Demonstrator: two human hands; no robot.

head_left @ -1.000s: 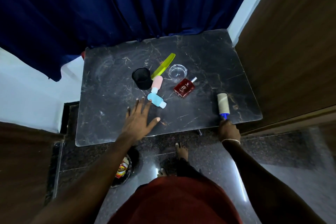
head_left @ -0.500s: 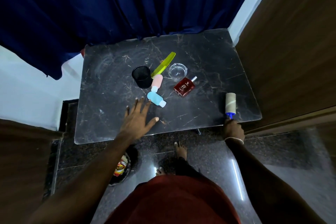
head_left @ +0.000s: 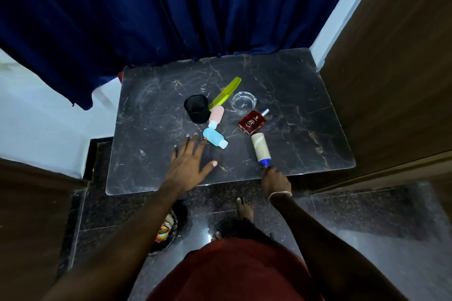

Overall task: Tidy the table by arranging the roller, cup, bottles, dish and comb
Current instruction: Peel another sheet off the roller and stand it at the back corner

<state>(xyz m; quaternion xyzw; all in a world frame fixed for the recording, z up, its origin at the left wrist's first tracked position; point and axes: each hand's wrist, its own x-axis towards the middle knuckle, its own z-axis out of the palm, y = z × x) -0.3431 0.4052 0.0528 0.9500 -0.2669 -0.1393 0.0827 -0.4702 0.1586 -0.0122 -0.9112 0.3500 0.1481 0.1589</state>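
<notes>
On the dark marble table [head_left: 305,95] my right hand [head_left: 275,179] grips the blue handle of the lint roller [head_left: 260,148], whose pale roll lies just below the red perfume bottle [head_left: 252,121]. My left hand [head_left: 189,165] rests flat with fingers spread, fingertips touching the lying blue bottle [head_left: 214,137]. Above it lies a pink bottle [head_left: 216,116], beside the black mesh cup [head_left: 197,108]. The yellow-green comb [head_left: 225,93] lies diagonally, and the clear glass dish [head_left: 243,102] sits to its right.
A dark blue curtain [head_left: 171,12] hangs behind the table. A brown wooden panel [head_left: 396,76] stands close on the right. On the glossy floor under the table's front left corner sits a small bin [head_left: 167,230]; my bare feet are near the front edge.
My right hand has slid the lint roller left across the table from near the right front corner to just below the red bottle. My left hand has stayed in place.
</notes>
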